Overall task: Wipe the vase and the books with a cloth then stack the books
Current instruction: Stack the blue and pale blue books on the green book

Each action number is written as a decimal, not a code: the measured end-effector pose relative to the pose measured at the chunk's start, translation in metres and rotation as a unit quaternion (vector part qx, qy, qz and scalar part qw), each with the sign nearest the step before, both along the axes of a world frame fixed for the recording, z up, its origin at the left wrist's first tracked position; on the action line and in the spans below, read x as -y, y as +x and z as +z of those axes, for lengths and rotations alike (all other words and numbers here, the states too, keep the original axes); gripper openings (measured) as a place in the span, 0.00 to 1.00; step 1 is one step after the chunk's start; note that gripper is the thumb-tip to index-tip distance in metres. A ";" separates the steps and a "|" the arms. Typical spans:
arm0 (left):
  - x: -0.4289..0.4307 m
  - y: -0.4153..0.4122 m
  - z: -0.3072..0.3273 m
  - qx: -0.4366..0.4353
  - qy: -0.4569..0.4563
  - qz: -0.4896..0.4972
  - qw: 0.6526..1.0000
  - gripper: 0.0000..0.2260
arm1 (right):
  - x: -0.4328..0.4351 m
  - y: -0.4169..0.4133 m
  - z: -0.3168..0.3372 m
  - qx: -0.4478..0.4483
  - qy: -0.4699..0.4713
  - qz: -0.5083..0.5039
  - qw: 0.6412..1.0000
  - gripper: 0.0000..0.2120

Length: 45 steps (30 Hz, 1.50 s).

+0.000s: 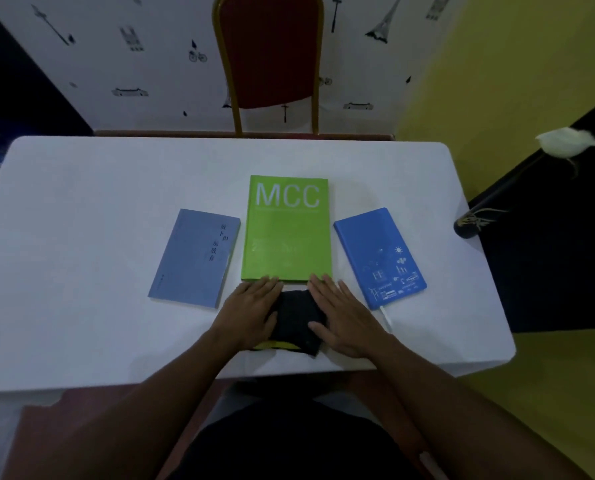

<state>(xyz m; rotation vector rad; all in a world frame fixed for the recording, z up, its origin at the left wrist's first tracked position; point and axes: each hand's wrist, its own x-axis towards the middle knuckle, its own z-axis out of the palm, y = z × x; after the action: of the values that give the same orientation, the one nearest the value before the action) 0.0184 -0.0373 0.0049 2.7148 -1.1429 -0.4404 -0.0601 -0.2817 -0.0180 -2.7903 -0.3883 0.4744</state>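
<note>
Three books lie side by side on the white table [81, 202]: a grey-blue book [193, 259] on the left, a green "MCC" book [285, 233] in the middle, a bright blue notebook [379, 256] on the right. A dark folded cloth [297, 318] with a yellow edge lies just in front of the green book. My left hand [251, 311] rests flat on the cloth's left side and my right hand [341, 317] flat on its right side, fingers spread. A tall black vase [490, 206] holding a white flower [566, 143] stands at the table's right edge.
A red chair with a gold frame [271, 64] stands behind the table's far edge. The wall behind is white with small prints, with a yellow wall to the right. The table's near edge runs just below my wrists.
</note>
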 end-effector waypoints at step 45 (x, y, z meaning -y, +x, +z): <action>0.067 0.094 -0.018 -0.190 -0.279 0.411 0.847 0.15 | 0.000 0.123 0.019 -0.020 0.314 -0.476 0.821 0.17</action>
<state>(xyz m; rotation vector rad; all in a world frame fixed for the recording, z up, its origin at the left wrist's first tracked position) 0.1121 -0.1045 -0.0135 2.1600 0.0579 -0.3887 0.0633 -0.2821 0.0006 -1.9585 0.7260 0.1070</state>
